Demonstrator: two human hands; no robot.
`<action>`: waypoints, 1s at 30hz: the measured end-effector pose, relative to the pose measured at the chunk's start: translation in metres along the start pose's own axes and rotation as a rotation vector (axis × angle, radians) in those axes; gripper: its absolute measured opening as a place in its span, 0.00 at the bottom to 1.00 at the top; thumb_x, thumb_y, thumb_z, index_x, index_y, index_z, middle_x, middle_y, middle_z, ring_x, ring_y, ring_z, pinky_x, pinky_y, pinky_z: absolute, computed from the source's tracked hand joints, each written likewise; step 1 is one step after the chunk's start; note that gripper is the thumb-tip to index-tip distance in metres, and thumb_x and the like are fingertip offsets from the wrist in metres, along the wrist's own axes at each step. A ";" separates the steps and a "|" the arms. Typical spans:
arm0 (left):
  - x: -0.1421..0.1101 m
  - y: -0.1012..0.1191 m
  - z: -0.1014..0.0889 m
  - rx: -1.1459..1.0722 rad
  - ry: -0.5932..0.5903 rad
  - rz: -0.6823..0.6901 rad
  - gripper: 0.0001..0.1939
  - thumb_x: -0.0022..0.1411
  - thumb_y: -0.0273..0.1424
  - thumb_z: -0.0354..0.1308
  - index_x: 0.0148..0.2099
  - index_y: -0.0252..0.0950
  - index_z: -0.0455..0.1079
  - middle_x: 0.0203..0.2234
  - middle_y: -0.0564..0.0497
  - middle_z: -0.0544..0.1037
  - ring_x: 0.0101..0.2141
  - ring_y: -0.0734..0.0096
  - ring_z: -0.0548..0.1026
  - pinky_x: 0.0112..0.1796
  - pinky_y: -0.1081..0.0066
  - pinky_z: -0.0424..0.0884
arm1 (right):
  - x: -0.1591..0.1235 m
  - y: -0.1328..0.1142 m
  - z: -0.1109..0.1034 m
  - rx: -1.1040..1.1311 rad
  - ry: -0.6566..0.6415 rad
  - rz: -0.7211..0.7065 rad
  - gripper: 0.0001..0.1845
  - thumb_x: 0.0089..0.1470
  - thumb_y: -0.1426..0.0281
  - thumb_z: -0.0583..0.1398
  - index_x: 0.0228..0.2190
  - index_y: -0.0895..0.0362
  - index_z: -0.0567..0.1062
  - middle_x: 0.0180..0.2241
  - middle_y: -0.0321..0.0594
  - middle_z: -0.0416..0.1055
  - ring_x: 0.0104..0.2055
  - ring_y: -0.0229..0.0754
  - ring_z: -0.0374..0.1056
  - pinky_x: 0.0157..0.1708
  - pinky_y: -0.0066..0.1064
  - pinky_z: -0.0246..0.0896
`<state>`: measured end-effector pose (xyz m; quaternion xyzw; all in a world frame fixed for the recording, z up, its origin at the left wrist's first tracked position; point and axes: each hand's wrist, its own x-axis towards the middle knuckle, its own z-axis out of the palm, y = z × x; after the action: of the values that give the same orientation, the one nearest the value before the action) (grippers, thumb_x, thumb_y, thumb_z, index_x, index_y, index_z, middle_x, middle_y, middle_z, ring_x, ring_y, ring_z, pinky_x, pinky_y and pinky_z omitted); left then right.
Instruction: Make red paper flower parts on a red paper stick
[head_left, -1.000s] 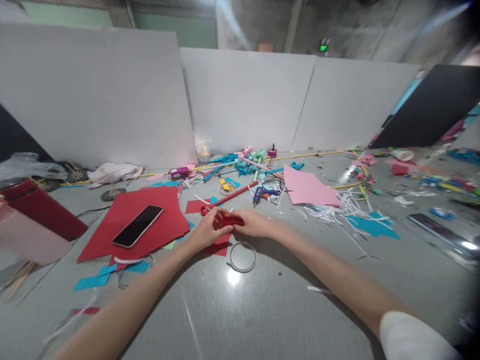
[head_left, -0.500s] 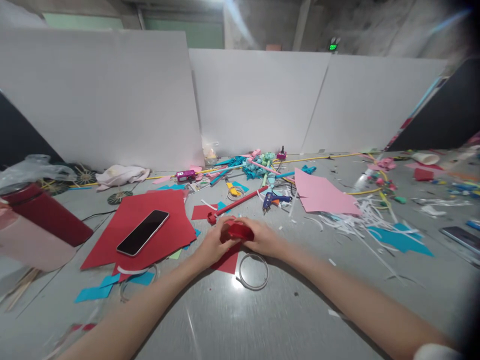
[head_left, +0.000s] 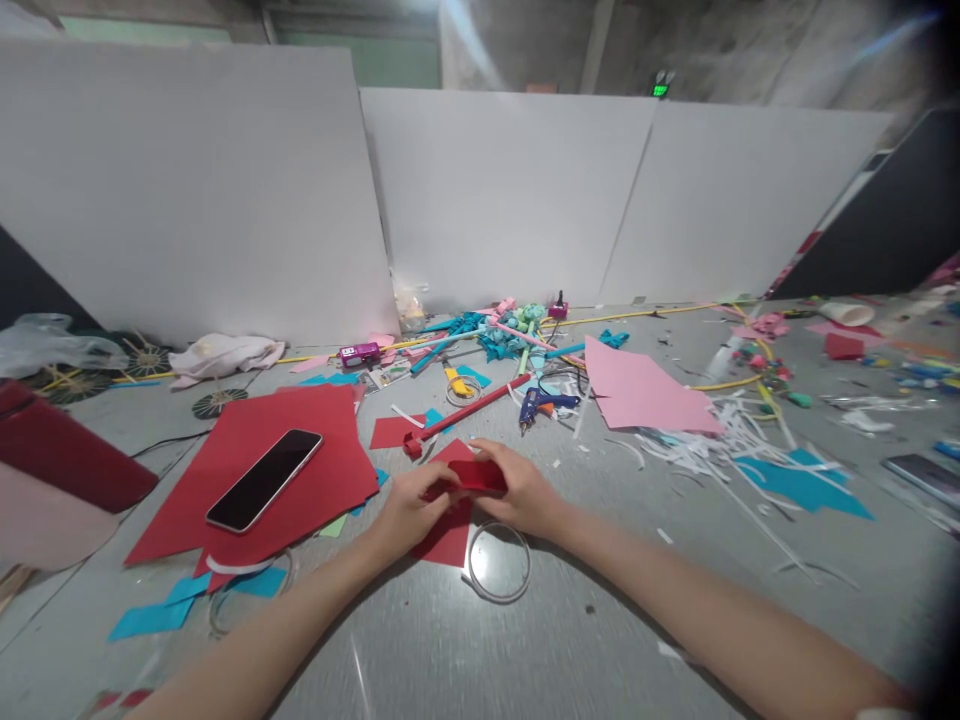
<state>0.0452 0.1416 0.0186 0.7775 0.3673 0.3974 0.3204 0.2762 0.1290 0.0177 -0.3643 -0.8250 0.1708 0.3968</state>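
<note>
Well short of the tabletop's [head_left: 442, 665] far edge, left hand [head_left: 409, 512] and right hand [head_left: 527, 492] pinch opposite ends of a folded red piece [head_left: 480, 476], its long axis crosswise between them.

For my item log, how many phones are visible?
2. One phone lies on the large red paper at left; the second phone lies near the picture's right edge. Others may be hidden.

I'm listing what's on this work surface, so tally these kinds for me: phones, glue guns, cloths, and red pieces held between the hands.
Phones: 2, one on the red paper (phone), one at far right (phone)
Glue gun: 1
Cloth: 1
Red piece between left hand and right hand: 1
Total: 5
</note>
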 end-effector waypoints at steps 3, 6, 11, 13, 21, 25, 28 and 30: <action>0.001 0.000 0.001 -0.262 0.083 -0.178 0.11 0.63 0.39 0.66 0.35 0.38 0.73 0.25 0.52 0.80 0.26 0.68 0.77 0.30 0.69 0.74 | 0.001 -0.004 0.002 0.154 0.208 0.093 0.33 0.59 0.64 0.67 0.62 0.47 0.63 0.52 0.45 0.72 0.52 0.48 0.73 0.55 0.44 0.69; 0.003 -0.001 0.000 -0.470 0.163 -0.274 0.13 0.61 0.40 0.68 0.35 0.37 0.71 0.22 0.52 0.79 0.23 0.68 0.78 0.28 0.69 0.75 | 0.004 -0.008 0.009 0.338 0.393 0.215 0.37 0.56 0.60 0.69 0.61 0.47 0.60 0.56 0.48 0.68 0.53 0.47 0.71 0.52 0.40 0.71; 0.005 0.001 -0.001 -0.498 0.191 -0.266 0.13 0.59 0.37 0.70 0.34 0.35 0.72 0.22 0.52 0.79 0.24 0.69 0.79 0.28 0.71 0.75 | 0.008 -0.013 0.020 0.746 0.315 0.379 0.43 0.53 0.59 0.72 0.62 0.47 0.59 0.53 0.45 0.73 0.52 0.45 0.74 0.51 0.38 0.72; 0.005 0.002 -0.001 -0.484 0.175 -0.266 0.13 0.59 0.37 0.70 0.34 0.35 0.72 0.22 0.51 0.79 0.24 0.70 0.78 0.28 0.72 0.74 | 0.008 -0.014 0.019 0.849 0.252 0.413 0.36 0.54 0.60 0.71 0.59 0.51 0.65 0.47 0.43 0.78 0.46 0.44 0.77 0.48 0.37 0.73; 0.006 -0.002 0.000 -0.473 0.124 -0.302 0.17 0.58 0.40 0.71 0.33 0.35 0.69 0.20 0.51 0.79 0.22 0.71 0.77 0.26 0.73 0.73 | 0.012 -0.013 0.012 0.855 0.213 0.458 0.18 0.57 0.58 0.70 0.42 0.57 0.79 0.36 0.41 0.82 0.37 0.42 0.77 0.40 0.34 0.72; 0.006 0.000 0.003 -0.495 0.125 -0.276 0.21 0.59 0.41 0.71 0.38 0.38 0.61 0.21 0.56 0.78 0.21 0.70 0.78 0.26 0.73 0.74 | 0.012 -0.009 0.015 0.845 0.240 0.477 0.17 0.56 0.57 0.70 0.39 0.58 0.79 0.33 0.40 0.81 0.34 0.40 0.76 0.37 0.32 0.71; 0.007 0.002 0.004 -0.544 0.127 -0.258 0.26 0.60 0.41 0.70 0.47 0.42 0.56 0.26 0.58 0.79 0.20 0.71 0.78 0.25 0.72 0.75 | 0.012 -0.007 0.016 0.863 0.238 0.482 0.18 0.56 0.57 0.70 0.38 0.58 0.78 0.34 0.41 0.82 0.35 0.40 0.77 0.38 0.33 0.72; 0.008 0.003 0.002 -0.562 0.098 -0.254 0.27 0.63 0.42 0.68 0.53 0.42 0.55 0.30 0.56 0.80 0.21 0.70 0.78 0.25 0.70 0.76 | 0.012 -0.008 0.015 0.875 0.217 0.481 0.18 0.57 0.56 0.69 0.39 0.58 0.78 0.35 0.42 0.82 0.36 0.41 0.78 0.40 0.35 0.73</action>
<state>0.0512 0.1463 0.0231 0.5861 0.3522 0.4773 0.5519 0.2558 0.1326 0.0189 -0.3594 -0.5232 0.5479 0.5449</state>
